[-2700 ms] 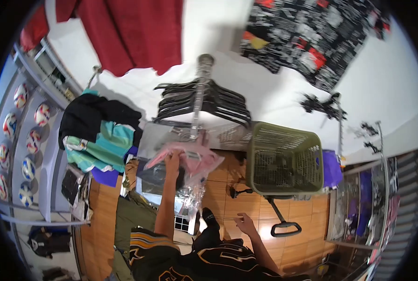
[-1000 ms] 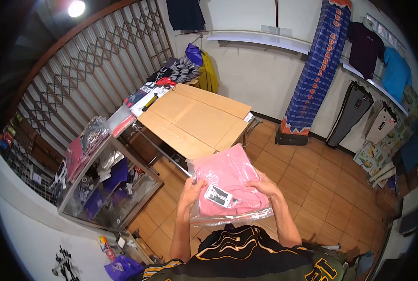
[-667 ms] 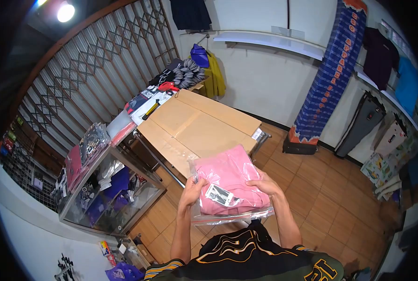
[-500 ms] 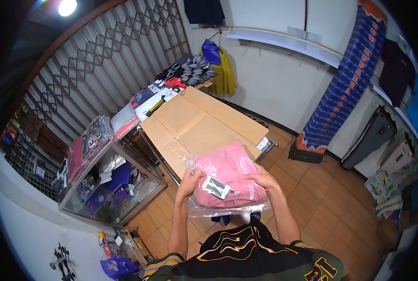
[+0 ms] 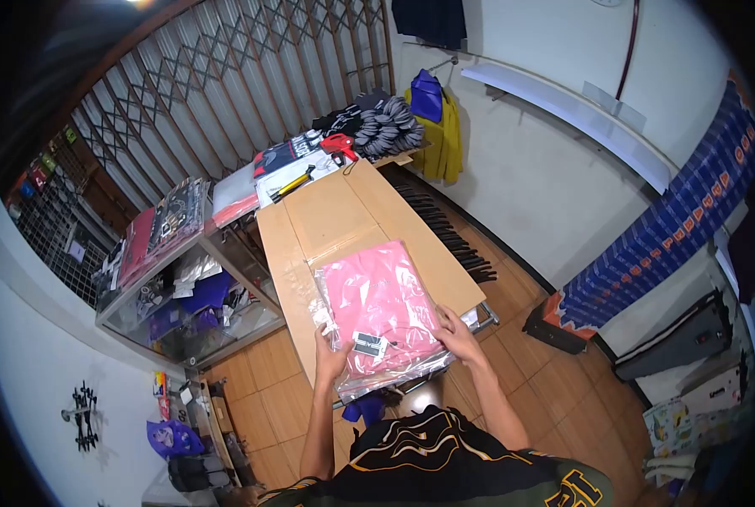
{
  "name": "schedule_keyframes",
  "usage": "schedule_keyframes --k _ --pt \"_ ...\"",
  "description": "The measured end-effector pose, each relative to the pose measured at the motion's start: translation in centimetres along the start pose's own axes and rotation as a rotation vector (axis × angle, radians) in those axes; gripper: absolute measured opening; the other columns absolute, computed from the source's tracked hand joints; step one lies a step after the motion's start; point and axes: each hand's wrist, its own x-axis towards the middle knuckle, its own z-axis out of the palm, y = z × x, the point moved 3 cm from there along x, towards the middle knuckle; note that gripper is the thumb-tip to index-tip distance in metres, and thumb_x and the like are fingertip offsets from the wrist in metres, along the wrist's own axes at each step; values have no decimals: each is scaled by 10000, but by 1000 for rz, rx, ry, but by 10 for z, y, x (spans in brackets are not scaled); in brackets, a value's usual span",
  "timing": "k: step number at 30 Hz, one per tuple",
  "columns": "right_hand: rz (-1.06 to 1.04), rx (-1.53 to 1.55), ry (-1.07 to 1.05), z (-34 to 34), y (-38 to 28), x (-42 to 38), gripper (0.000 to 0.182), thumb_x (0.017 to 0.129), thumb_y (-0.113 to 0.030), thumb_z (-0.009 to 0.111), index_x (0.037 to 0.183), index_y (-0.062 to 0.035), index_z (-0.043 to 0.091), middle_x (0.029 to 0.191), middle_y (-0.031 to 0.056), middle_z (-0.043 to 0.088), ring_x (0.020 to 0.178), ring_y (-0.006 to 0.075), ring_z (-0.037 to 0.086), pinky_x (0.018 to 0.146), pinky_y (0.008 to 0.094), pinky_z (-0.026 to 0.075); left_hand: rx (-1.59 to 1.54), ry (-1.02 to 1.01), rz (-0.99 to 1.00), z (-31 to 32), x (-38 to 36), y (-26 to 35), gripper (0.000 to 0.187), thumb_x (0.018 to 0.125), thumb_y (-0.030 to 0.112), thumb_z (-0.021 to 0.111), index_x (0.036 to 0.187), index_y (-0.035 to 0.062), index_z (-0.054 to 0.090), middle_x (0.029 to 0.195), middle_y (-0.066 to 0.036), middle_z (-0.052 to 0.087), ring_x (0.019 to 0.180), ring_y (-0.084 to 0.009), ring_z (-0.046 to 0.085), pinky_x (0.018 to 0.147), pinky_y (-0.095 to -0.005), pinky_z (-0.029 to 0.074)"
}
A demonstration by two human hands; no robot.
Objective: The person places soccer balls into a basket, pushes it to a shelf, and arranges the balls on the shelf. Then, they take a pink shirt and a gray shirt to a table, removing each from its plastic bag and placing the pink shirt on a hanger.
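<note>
A folded pink garment [image 5: 373,291] in a clear plastic bag [image 5: 386,378] lies on the cardboard-covered table [image 5: 331,211], its near end over the table's front edge. A dark tag with white lettering [image 5: 369,343] shows on the pink cloth near the lower left. My left hand [image 5: 333,359] is closed on the bag's left edge, fingers pointing away from me. At the bag's right edge, my right hand [image 5: 458,335] pinches the side between thumb and fingers. The fingers under the bag are partly hidden.
Behind the cardboard are a red tagging gun [image 5: 339,145], a yellow-and-black cutter [image 5: 293,182] and piled grey-and-black items [image 5: 386,127]. A glass display case [image 5: 200,296] stands left. On the right rises a tall blue wrapped roll [image 5: 648,245]; black hangers [image 5: 445,228] line the table's far side.
The bagged pink garment has moved away from me and down onto the cardboard, both hands still at its sides. The camera view has shifted, and the tag now sits flatter.
</note>
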Motion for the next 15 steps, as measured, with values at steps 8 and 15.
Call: schedule_keyframes --k 8,15 --pt "-187 -206 -10 8 13 45 658 785 96 590 1428 -21 520 1358 205 592 1259 271 568 1048 319 448 97 25 93 13 7 46 566 792 -10 725 1337 31 575 1312 -215 623 1215 -318 606 1039 -405 472" --pt "-20 232 235 34 -3 116 638 882 -28 651 1472 -40 409 1186 152 659 797 180 670 573 330 578 187 235 230 12 86 4 562 802 45 748 1331 -34 577 1269 -214 632 1211 -330 590 1071 -395 440"
